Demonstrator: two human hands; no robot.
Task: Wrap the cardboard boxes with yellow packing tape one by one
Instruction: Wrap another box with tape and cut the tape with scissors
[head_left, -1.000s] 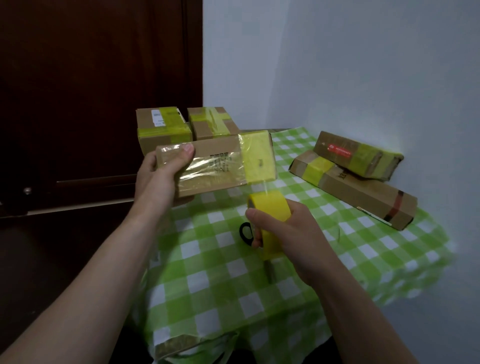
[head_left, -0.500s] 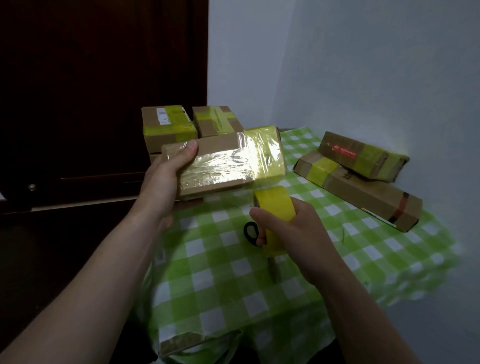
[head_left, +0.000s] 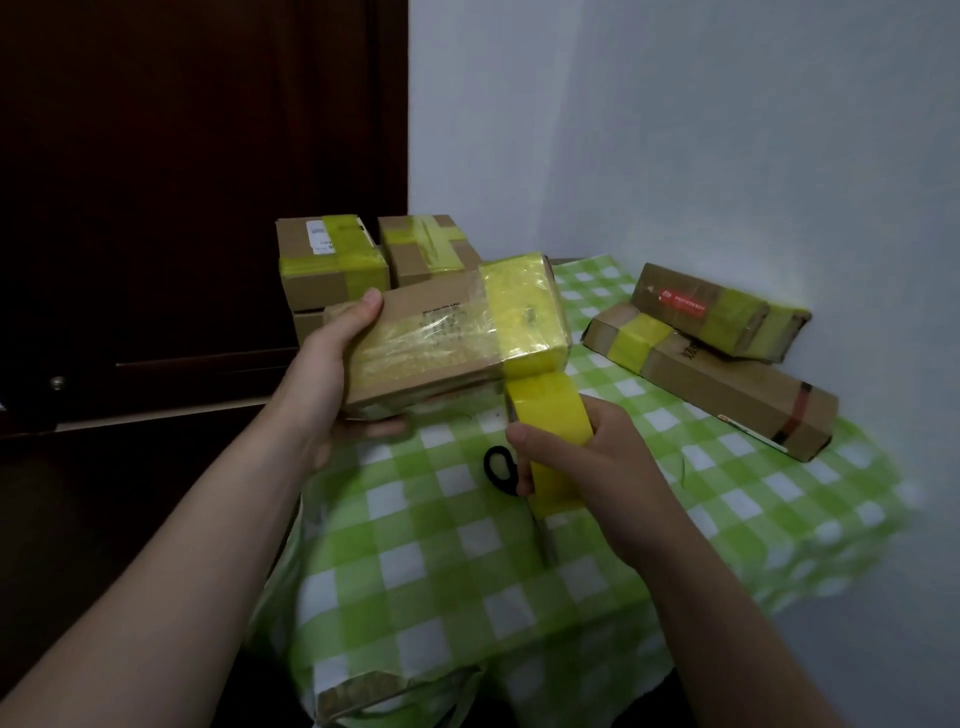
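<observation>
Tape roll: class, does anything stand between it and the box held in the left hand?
Nothing visible does. The tape roll, held by the right hand, sits just under the box, joined to its right end by a yellow strip. The scissors lie lower on the tablecloth, clear of it.

Light: dim, cool cast; I see it brightest on the pale plaster wall (head_left: 675, 130).
Dark zone: dark brown wooden door (head_left: 182, 182) near black, detail crushed.
Glare: sheen on film-wrapped brown cardboard box (head_left: 415, 353).
Blur: green-and-white checked tablecloth (head_left: 831, 499) smeared at right edge.
</observation>
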